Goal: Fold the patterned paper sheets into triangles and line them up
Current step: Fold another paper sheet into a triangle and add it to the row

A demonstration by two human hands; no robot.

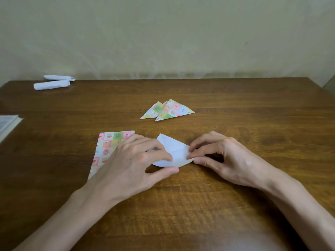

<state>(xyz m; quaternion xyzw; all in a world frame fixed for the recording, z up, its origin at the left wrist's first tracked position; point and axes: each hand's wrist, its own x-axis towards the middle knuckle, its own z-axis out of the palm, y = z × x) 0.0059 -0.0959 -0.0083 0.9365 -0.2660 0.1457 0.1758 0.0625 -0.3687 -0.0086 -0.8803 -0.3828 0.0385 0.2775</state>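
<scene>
Here the paper sheet (172, 151), white back up and partly folded, lies near-centre on the wooden table (235, 109), one corner pointing far-left, long axis unclear. The left hand (130, 165) and right hand (226, 158) each pinch its near edge.

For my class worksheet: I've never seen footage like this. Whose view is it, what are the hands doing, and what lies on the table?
There is no machine here: one camera worn on a person's head looks forward and down at two bare hands. The left hand and right hand both pinch a paper sheet, white side up, mid-fold on the brown wooden table. Partly under the left hand lies a stack of unfolded pastel patterned sheets. Further back lie finished patterned paper triangles, overlapping. At the far left are two white paper rolls.
</scene>
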